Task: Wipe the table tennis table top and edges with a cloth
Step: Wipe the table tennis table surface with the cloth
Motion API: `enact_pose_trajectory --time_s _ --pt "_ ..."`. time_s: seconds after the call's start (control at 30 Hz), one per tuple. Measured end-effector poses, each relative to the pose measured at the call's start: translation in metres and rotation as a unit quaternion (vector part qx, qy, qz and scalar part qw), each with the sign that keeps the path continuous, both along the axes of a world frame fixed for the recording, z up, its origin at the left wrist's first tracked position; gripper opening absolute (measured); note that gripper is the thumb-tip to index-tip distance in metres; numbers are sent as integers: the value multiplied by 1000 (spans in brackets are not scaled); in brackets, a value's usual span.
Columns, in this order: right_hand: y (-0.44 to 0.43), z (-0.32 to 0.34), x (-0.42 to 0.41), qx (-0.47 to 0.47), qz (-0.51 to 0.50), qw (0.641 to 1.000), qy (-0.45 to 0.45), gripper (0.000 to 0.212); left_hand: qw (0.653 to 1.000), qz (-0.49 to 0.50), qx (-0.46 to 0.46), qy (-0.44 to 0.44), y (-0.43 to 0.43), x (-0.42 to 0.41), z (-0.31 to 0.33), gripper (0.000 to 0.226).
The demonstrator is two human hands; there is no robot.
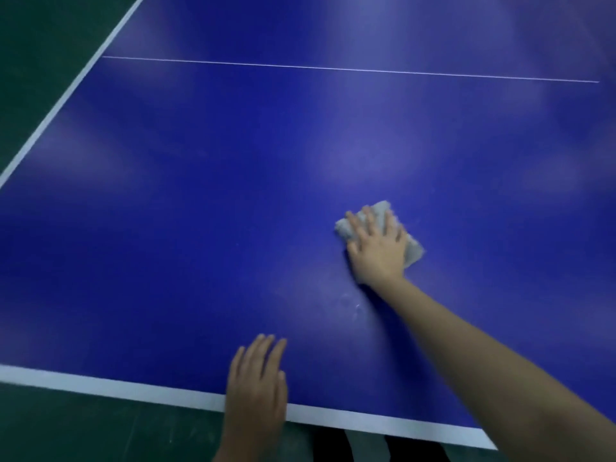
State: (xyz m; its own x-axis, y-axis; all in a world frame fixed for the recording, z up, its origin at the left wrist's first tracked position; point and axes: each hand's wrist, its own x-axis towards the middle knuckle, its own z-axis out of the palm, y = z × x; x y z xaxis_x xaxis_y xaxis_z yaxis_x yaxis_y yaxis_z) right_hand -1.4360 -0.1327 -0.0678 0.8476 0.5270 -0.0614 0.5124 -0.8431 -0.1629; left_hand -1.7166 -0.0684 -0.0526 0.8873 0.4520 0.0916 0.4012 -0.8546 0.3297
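Observation:
The blue table tennis table top (206, 201) fills most of the view, with a white border line (110, 386) along its near edge and another along its left edge (63, 98). A crumpled grey-white cloth (383, 211) lies on the top right of centre. My right hand (376, 248) presses flat on the cloth with fingers spread, arm stretched out from the lower right. My left hand (258, 381) rests flat on the table at the near edge, fingers straight, holding nothing.
A thin white centre line (333, 68) crosses the table farther away. Pale smudges (353, 305) mark the surface just behind my right wrist. Dark green floor (43, 428) lies below the near edge and to the left of the table.

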Motion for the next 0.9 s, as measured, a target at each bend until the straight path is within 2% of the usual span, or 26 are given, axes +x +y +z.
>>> enact_pose_trajectory --time_s 0.1,0.2,0.27,0.3,0.33,0.4,0.47,0.53,0.57,0.63,0.7,0.8,0.9 --pt "16 7 -79 11 225 974 9 55 994 102 -32 3 20 -11 0 45" --pt "-21 4 -134 -20 428 904 7 56 984 169 -58 7 38 -14 2 43" --pt "-49 5 -132 -29 502 864 3 56 981 182 -64 19 47 -15 3 45" --pt "-57 6 -120 -37 502 864 -15 56 981 182 -61 24 51 -15 2 45" --pt "-60 8 -105 -44 469 881 -30 55 981 182 -55 30 54 -16 2 45" --pt "-66 10 -66 -18 313 949 -28 53 982 182 -38 41 60 -19 0 40" --pt "-76 11 -33 -30 137 990 9 51 982 184 -27 42 63 -21 -2 39" --pt "-81 9 -25 -35 30 999 18 51 981 187 -21 41 64 -22 -5 43" --pt "-77 8 -34 -37 16 999 17 51 981 190 -20 41 63 -22 -6 43" --pt "-60 9 -71 -43 75 996 10 53 980 193 -19 39 63 -21 -8 46" --pt "-41 12 -120 -25 219 975 17 54 981 191 -19 38 63 -21 -9 51" --pt "-16 10 -150 -39 435 899 24 53 981 189 -19 32 63 -22 -9 52" --pt "31 5 -132 -35 530 846 42 54 981 189 -16 33 66 -24 -11 51"
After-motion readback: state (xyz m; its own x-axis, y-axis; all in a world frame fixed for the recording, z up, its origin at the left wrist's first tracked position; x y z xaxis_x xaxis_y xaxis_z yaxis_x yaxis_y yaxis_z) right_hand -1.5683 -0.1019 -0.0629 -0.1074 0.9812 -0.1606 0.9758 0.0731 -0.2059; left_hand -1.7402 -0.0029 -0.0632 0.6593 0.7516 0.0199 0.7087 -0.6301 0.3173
